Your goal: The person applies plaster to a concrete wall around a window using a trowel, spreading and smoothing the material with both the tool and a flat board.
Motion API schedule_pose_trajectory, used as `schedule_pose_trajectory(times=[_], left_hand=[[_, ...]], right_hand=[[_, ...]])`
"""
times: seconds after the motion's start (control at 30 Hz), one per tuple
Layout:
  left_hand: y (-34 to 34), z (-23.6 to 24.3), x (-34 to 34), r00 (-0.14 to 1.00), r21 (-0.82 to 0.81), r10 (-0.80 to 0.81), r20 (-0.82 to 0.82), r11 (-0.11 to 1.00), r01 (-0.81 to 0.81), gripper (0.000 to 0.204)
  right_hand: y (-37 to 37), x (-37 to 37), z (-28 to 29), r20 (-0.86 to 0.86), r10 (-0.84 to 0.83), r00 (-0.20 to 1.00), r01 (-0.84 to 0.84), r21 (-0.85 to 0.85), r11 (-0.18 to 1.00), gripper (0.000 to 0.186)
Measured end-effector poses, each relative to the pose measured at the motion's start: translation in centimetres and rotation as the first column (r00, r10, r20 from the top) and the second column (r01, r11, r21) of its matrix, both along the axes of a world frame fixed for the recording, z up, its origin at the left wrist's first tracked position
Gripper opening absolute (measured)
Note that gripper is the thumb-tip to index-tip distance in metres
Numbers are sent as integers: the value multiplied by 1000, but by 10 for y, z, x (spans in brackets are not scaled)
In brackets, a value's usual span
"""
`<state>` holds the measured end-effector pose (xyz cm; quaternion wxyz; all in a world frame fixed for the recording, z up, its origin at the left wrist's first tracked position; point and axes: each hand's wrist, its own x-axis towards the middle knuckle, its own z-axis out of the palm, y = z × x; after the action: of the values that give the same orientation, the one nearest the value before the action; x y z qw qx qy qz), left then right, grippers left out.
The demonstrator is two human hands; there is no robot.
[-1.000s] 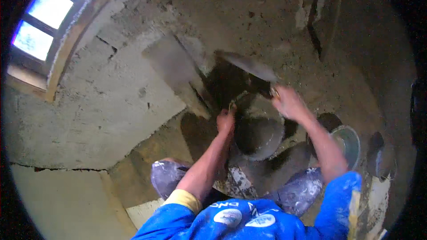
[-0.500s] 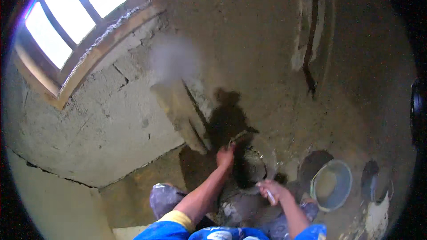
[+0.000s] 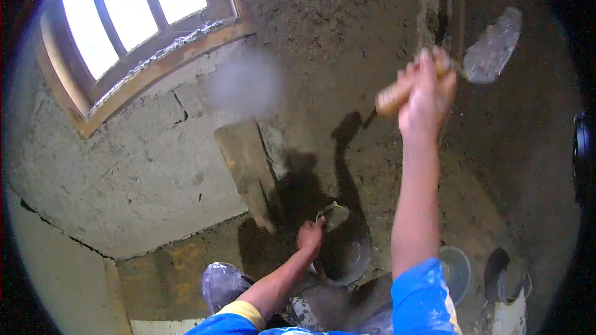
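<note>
My right hand (image 3: pixel 425 93) is raised high, gripping the wooden handle of a trowel (image 3: pixel 391 99), whose steel blade (image 3: pixel 493 43) lies over the rough grey mortar wall (image 3: pixel 335 49) at upper right, beside a vertical channel. My left hand (image 3: pixel 308 236) is low, closed on the wire handle of a dark round bucket (image 3: pixel 351 270). Whether the blade touches the wall I cannot tell.
A barred window (image 3: pixel 133 6) in a wooden frame is at upper left. A wooden board (image 3: pixel 239 158) leans below it, partly under a blurred pale spot. A translucent tub (image 3: pixel 458 273) and another container (image 3: pixel 509 279) stand at lower right, near my knee (image 3: pixel 220 282).
My right hand with the trowel has swung up from beside the bucket to high on the wall. My left hand stays on the bucket handle. The view has tilted toward the window.
</note>
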<state>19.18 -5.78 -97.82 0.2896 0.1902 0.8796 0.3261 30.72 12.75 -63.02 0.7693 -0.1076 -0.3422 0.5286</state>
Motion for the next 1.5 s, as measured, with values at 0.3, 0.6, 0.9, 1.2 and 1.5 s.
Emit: schedule_pose_trajectory(times=[0.3, 0.6, 0.9, 1.2, 1.5], left_hand=[[-7, -25, -31, 997, 62, 48, -55, 997, -45, 54], [10, -15, -9, 999, 68, 29, 31, 997, -31, 55], [3, -22, -9, 996, 194, 86, 35, 977, -91, 53], [-5, -42, -32, 997, 41, -43, -69, 998, 46, 62], [-1, -19, -25, 997, 46, 41, -68, 998, -38, 54]], right_hand=[[-26, -26, -112, 943, -287, -168, -389, 204, 898, 18], [-157, 126, -407, 488, 850, -197, 21, -865, 501, 21], [-185, 101, -392, -104, 994, -21, -440, -892, -102, 22], [-125, 79, -212, 39, 841, 539, -645, -623, 443, 39], [13, -49, 34, -30, -60, 998, 65, 223, 973, 21]])
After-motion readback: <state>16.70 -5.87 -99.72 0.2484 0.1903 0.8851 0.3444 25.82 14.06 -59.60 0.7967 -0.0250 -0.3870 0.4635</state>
